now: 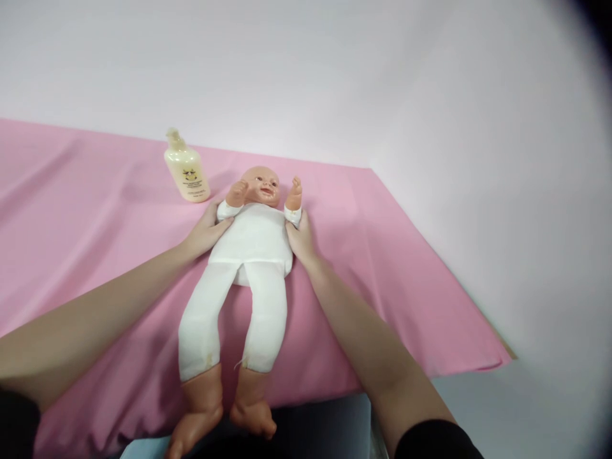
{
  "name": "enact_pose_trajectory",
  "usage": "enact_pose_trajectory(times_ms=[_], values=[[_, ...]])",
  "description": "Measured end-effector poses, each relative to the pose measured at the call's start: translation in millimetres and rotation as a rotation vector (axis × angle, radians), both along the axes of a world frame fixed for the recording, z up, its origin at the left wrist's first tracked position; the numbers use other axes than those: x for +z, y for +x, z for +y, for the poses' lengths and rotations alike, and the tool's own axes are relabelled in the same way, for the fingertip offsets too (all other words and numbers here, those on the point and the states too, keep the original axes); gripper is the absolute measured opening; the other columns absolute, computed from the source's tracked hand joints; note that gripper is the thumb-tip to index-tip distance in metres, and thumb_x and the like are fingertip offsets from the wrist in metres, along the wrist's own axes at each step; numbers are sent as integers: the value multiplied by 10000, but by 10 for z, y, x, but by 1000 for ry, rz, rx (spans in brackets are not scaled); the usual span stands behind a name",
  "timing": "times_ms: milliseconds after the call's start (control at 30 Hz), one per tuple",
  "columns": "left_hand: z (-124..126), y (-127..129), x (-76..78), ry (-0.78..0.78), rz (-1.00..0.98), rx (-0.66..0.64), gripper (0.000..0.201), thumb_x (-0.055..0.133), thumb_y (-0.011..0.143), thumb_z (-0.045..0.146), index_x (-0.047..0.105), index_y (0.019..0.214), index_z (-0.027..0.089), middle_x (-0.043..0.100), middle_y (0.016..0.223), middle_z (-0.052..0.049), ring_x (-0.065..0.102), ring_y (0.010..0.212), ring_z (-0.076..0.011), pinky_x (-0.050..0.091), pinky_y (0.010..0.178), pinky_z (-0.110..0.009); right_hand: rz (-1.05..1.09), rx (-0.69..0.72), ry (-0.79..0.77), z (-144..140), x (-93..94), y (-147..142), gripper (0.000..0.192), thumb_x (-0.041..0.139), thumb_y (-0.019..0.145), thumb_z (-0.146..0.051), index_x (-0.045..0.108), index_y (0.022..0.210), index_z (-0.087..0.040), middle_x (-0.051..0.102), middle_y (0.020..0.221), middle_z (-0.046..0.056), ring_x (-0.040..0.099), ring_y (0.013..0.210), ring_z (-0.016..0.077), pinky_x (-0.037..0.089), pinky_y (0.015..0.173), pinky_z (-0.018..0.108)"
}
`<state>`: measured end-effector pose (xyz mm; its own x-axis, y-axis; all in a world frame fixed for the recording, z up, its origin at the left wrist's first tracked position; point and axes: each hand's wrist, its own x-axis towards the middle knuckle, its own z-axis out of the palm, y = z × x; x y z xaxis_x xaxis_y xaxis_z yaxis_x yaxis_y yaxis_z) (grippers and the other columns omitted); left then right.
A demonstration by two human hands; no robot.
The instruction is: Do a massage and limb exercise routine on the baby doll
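A baby doll in white cloth lies on its back on the pink-covered table, head toward the far edge. Its bare feet hang over the near edge. My left hand grips the doll's side by its arm on the left, thumb over the white cloth. On the other side, my right hand holds the doll below its raised arm, with the fingers partly hidden behind it. Both of the doll's forearms point upward.
A pale yellow pump bottle stands to the left of the doll's head. The pink cloth covers the table and has soft folds. White walls rise behind and to the right. Something light blue shows under the near edge.
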<state>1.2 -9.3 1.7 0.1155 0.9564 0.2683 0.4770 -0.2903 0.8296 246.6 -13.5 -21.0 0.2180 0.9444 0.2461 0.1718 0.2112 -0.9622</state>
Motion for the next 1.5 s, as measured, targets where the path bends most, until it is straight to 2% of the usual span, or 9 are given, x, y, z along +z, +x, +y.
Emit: enact_pose_trajectory(times_ms=[200,367,800,1133,1500], values=[[-7,20,11,-11,-38,-12,732,586,889,417,356,1509,105,469,1545,-174,474,1387,-318,362,1202,-493,3,6,42,16,-35,11,207,574,829,-208,535,1029,-245,653,1036,36,634,1010,222,525,988,416],[-28,38,33,-47,-37,15,673,579,904,349,366,1493,103,483,1529,-186,482,1386,-325,354,1201,-519,-11,2,39,13,-34,10,239,557,824,-179,537,1056,-236,645,1066,50,633,1035,230,520,994,423],[-12,29,11,-39,-19,17,655,579,897,374,374,1471,133,491,1515,-174,471,1401,-323,359,1203,-528,-11,16,29,10,-36,19,219,571,849,-233,534,1065,-242,651,1079,55,628,1050,229,512,1001,409],[-41,34,26,-26,-36,1,613,586,923,362,378,1457,146,497,1513,-150,467,1377,-320,353,1198,-509,3,1,36,11,-34,11,229,578,846,-185,549,1066,-238,659,1082,42,633,1055,215,520,1018,410],[-20,35,14,-33,-48,-2,635,577,924,335,373,1477,99,490,1507,-174,468,1384,-331,356,1196,-507,-8,8,23,-5,-16,12,219,565,839,-209,543,1055,-236,651,1085,51,626,1072,229,506,1023,423]])
